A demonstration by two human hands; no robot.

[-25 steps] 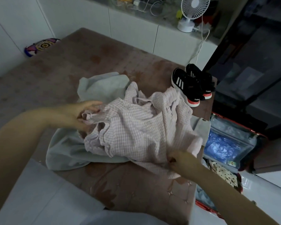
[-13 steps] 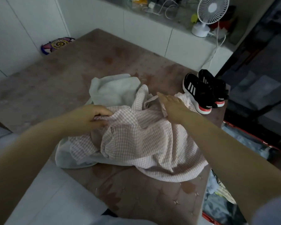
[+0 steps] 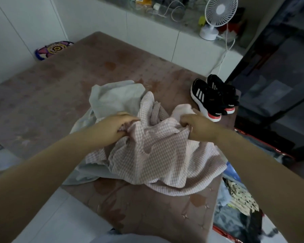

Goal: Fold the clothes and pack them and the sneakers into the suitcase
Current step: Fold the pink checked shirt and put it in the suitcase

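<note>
Shirt [image 3: 158, 155]: pink check, crumpled on the bed [image 3: 42, 102], lying over a pale garment [image 3: 112, 99], its length running across you. Your left hand [image 3: 118, 125] and right hand [image 3: 198, 127] are both closed on its far edge, one bunch each. Sneakers [image 3: 212, 97]: beyond the shirt, right. Suitcase [image 3: 235, 207]: open, right of the shirt, nearer your right hand.

Pink-checked shirt [image 3: 158, 155], black sneakers [image 3: 212, 97]

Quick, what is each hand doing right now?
Left hand: closed, holding the pink checked shirt.
Right hand: closed, holding the same shirt.
</note>
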